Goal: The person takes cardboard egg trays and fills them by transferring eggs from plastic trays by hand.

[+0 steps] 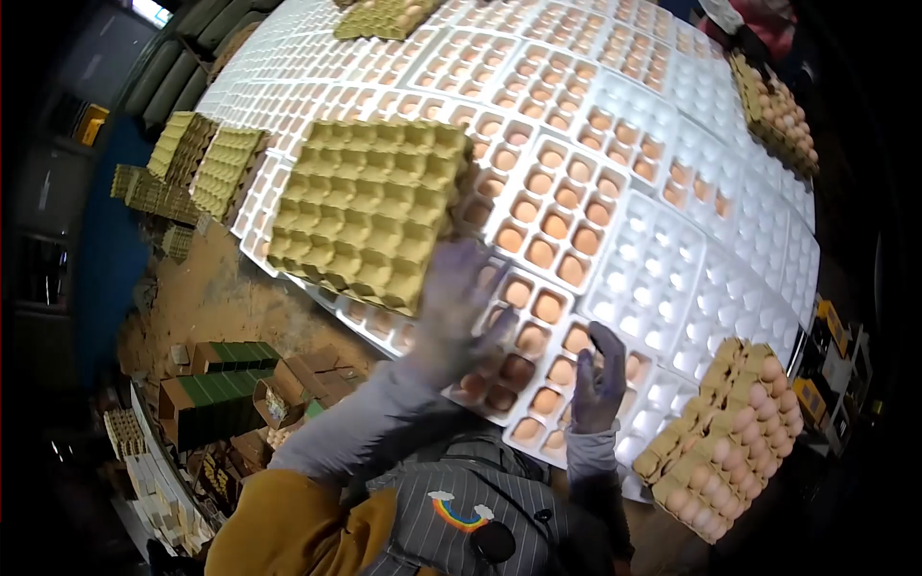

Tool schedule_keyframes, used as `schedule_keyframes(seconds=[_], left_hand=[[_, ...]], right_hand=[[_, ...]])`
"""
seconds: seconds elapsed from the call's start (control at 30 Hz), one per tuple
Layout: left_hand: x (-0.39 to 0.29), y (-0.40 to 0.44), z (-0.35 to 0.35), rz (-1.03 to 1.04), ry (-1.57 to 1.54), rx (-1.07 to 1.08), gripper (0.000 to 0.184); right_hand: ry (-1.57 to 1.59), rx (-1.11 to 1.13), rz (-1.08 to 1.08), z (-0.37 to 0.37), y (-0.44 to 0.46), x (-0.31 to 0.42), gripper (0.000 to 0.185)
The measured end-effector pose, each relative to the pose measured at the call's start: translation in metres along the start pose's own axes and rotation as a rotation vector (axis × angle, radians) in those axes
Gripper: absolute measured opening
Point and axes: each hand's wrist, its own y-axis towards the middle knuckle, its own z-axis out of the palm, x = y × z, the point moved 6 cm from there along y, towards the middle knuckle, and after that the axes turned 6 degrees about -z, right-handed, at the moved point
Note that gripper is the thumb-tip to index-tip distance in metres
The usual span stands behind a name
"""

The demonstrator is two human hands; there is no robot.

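My left hand (459, 302), gloved and blurred, reaches over the white egg trays with its fingers apart. Its back is close to the lower right edge of a large yellowish pulp egg tray (370, 206); I cannot tell whether they touch. Nothing shows in that hand. My right hand (599, 379), also gloved, hovers over a white egg tray (526, 434) with its fingers bent but apart, and I see nothing between them. Brown eggs (547, 305) sit in the pockets around both hands. The hands cover part of these pockets.
At the right front lies a pulp tray full of eggs (735, 461). White trays with bare pockets (643, 259) spread across the right. Pulp trays (226, 173) stand at the left, with green-topped boxes (221, 394) below. Another person's hand (754, 43) is near eggs at far right.
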Motion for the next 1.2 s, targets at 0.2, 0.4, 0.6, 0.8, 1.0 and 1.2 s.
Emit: schedule_keyframes(seconds=[0.2,0.4,0.6,0.8,1.0,1.2], left_hand=[[0.246,-0.043,-0.175,-0.977,0.717,0.057,0.074],[0.248,-0.056,-0.236,-0.85,-0.407,-0.462,0.077],[0.244,-0.06,-0.243,-0.786,-0.409,-0.797,0.105],[0.467,-0.071,-0.35,-0.813,-0.638,-1.071,0.09],[0.675,-0.112,-0.368,-1.158,-0.136,-0.934,0.088],[0.808,-0.192,-0.332,-1.757,0.469,-0.471,0.086]], right_hand=[[-0.011,0.33,-0.204,0.179,0.031,0.055,0.065],[0.481,0.087,0.013,0.242,0.044,0.113,0.059],[0.252,0.245,-0.266,0.38,0.044,0.24,0.078],[0.249,0.536,-0.528,0.395,0.05,0.275,0.073],[-0.098,0.542,-0.323,0.337,0.015,0.197,0.063],[-0.1,0.546,-0.102,0.297,0.006,0.176,0.06]])
